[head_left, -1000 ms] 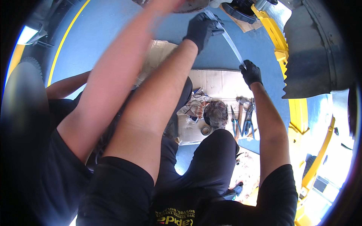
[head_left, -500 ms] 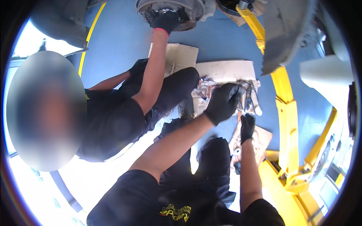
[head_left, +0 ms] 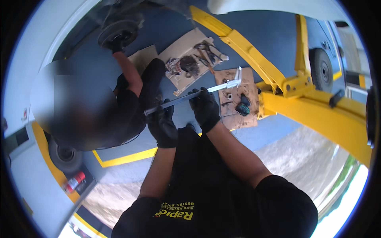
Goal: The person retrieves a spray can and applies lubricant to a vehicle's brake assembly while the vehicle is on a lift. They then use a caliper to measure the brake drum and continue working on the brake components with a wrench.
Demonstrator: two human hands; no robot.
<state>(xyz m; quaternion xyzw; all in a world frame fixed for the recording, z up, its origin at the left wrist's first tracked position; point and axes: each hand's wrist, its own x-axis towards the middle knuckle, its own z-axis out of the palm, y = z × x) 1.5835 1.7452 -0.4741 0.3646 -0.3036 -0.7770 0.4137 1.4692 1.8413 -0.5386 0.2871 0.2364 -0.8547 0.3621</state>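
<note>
A long metal vernier caliper [head_left: 216, 88] lies across both my black-gloved hands, its jaws at the right end and its plain end at the left. My left hand [head_left: 162, 125] is closed round the beam near the plain end. Farther along, my right hand [head_left: 205, 108] grips the beam with its fingers on top. Beyond it on the floor is a cardboard sheet [head_left: 186, 47] bearing several hand tools [head_left: 206, 53], a dark round part [head_left: 189, 66] and a crumpled rag [head_left: 172, 66]. To the left, a co-worker's gloved hand [head_left: 118, 43] reaches to a wheel hub [head_left: 121, 31].
A second cardboard sheet [head_left: 248, 79] holds a small white ring [head_left: 229, 96] and a dark green-tinged item [head_left: 243, 109]. A yellow lift arm [head_left: 254, 49] crosses on the right. The co-worker [head_left: 119, 115] crouches close at left. A red fire extinguisher [head_left: 74, 181] stands lower left.
My hands have come back from over the tools on the cardboard and now hold the caliper between them. My view has swung, and the co-worker and hub sit farther left.
</note>
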